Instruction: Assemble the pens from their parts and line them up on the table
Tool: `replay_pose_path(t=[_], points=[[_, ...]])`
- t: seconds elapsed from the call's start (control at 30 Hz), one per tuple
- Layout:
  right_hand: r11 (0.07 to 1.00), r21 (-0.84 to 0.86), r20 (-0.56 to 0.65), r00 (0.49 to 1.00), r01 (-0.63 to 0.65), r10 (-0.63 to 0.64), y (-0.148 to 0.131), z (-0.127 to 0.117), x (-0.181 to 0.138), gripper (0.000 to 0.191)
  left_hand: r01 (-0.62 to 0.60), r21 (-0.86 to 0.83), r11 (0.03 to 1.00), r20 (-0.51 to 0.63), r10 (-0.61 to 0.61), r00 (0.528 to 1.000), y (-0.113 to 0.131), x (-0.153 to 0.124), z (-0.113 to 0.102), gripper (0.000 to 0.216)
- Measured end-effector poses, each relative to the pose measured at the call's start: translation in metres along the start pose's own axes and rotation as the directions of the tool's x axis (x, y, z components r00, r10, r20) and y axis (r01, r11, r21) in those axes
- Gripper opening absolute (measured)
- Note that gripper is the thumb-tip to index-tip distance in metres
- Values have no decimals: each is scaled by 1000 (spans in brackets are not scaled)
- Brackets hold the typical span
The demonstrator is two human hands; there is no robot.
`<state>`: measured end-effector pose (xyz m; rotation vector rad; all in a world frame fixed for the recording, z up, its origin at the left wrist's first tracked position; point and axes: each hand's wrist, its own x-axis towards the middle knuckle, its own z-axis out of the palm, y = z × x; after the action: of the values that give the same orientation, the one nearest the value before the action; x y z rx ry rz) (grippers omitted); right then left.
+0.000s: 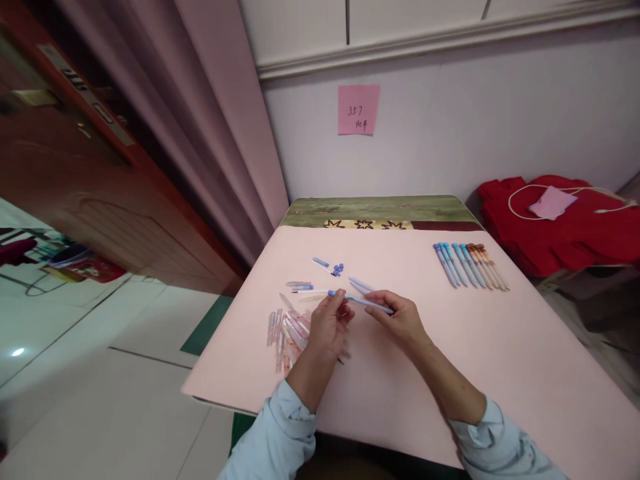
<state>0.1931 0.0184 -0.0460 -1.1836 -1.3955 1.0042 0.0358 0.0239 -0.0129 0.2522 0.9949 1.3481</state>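
Note:
Between my two hands is a slim blue pen (369, 304), lying nearly level above the table. My left hand (327, 327) pinches its darker blue end, and my right hand (400, 319) grips the paler end. Just behind the pen lie pale lavender pen barrels (359, 285). Small blue pen pieces (339, 269) and a blue part with a thin refill (323, 265) rest farther back. Left of my left hand are more blue parts (303, 287) and a heap of pinkish, clear pen parts (290, 333), partly hidden by that hand.
A row of finished-looking pens (470, 267), blue to brown, lies at the table's right. Pink paper (400, 393) covers the table. A red cloth (565, 233) with a white cable is beyond its right edge. A wooden door (125, 167) and curtain (220, 100) stand left.

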Motion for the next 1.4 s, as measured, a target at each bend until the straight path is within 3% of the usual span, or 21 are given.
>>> replay_pose_path(t=[0.27, 0.63, 0.9, 1.4], points=[[994, -88, -107, 992, 62, -71, -14, 4, -5, 20, -8, 34, 999, -7, 9, 1000, -2, -3, 3, 26], [991, -124, -70, 995, 59, -68, -10, 4, -3, 17, -20, 91, 996, 7, 20, 1000, 0, -5, -1, 30], [982, -169, -107, 989, 83, -102, -10, 5, -6, 16, -146, 133, 980, 22, 144, 989, -3, -8, 4, 35], [966, -212, -148, 972, 148, -181, -18, 8, -10, 14, -77, 79, 994, 40, 74, 996, -5, -10, 5, 31]])
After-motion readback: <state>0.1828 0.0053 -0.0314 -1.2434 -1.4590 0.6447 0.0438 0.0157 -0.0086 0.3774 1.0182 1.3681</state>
